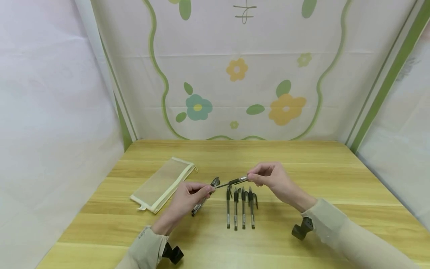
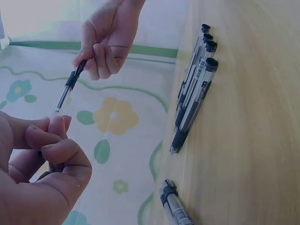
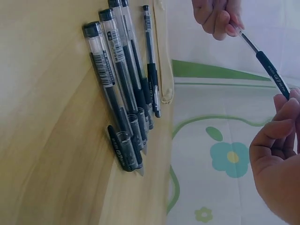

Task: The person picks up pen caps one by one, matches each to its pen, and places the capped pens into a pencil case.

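Observation:
Both hands hold one pen (image 1: 234,181) stretched between them above the table. My left hand (image 1: 189,198) pinches its clear barrel end between thumb and fingers. At the dark end, the thumb and fingertips of my right hand (image 1: 273,181) grip it; a dark clip with pale lettering shows there in the right wrist view. Below, several uncapped pens (image 1: 243,209) lie in a row, their tips pointing away from me. Clear caps (image 3: 126,147) with dark clips rest beside those tips. More pens (image 1: 215,182) lie on the table, partly hidden under my left hand.
A cream mesh zip pouch (image 1: 161,183) lies flat at the left of the wooden table (image 1: 302,157). Flower-patterned cloth (image 1: 208,74) rises behind the far edge, with pale cloth at both sides. Black devices (image 1: 302,228) are strapped to both wrists.

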Tool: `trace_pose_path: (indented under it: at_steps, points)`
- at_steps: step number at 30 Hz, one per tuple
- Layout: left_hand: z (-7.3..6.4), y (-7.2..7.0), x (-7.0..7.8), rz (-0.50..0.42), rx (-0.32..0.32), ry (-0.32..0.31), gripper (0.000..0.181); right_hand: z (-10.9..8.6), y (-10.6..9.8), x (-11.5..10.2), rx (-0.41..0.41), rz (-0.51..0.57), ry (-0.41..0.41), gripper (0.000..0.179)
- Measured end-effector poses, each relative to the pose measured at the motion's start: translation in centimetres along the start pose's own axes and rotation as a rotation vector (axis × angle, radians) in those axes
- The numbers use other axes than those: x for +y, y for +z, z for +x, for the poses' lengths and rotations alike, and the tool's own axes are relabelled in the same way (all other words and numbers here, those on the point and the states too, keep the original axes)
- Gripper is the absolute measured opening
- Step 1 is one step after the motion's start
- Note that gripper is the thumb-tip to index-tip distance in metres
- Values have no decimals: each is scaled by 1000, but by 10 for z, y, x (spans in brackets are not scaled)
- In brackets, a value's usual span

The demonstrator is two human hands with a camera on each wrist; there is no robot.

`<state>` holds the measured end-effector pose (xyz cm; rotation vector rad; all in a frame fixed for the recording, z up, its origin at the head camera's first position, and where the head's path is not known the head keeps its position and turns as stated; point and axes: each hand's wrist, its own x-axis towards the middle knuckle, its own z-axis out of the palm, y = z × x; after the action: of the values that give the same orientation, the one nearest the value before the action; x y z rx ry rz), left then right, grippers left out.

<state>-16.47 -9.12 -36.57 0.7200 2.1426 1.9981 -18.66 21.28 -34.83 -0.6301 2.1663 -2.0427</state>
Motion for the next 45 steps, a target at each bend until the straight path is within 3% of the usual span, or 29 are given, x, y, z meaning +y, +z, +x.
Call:
trace_pose_path:
  at_steps: [10,16,20,24,40,45]
  points:
    - [-3,7,-4,-21,-1,57,17,-6,5,5,22,-27,-40,16]
    - [0,10,-1,-52,21,-60,19,-6,-1,9,-1,-70,-77,15]
    - [2,13,-1,-45,16,-152,21,-2,-11,11,-1,-109,-12,19]
    - [2,14,-2,-28,13,-196,23,5,-19,14,9,-134,73,26]
    - [4,8,-4,-104,29,-251,27,25,-33,10,41,-166,109,32]
    - [4,4,-6,-132,22,-256,28,33,-37,13,-12,-202,162,30]
